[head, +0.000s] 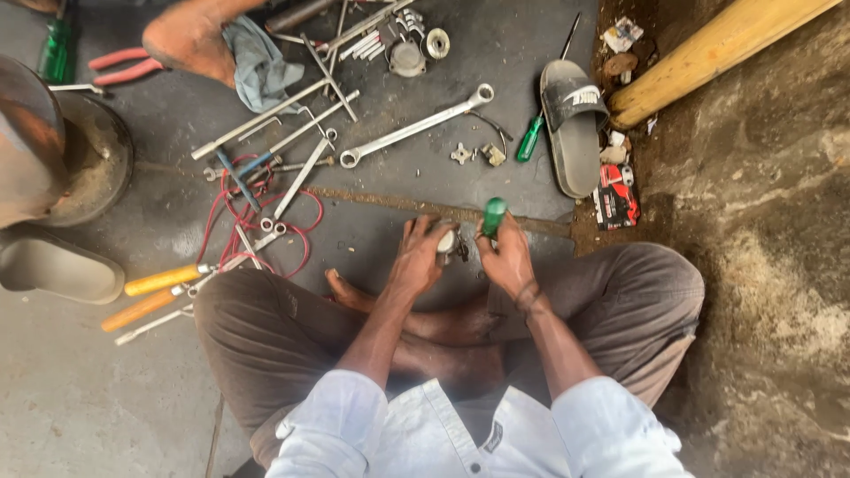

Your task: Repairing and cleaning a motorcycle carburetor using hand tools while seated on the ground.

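I sit cross-legged on a dark floor. My left hand (420,255) grips a small round metal part (447,241) held over my feet. My right hand (507,257) is closed around a green-handled screwdriver (493,215), handle end up, its tip down at the part. Both hands are close together, nearly touching. The screwdriver's shaft is hidden by my fingers.
Long spanners (416,127), red wire (257,208), orange-handled tools (159,281), a second green screwdriver (531,137) and small metal parts (407,57) lie ahead. Sandals (574,124) (57,265) rest right and left. Another person's foot (190,40) is at top left. A wooden pole (708,53) lies at top right.
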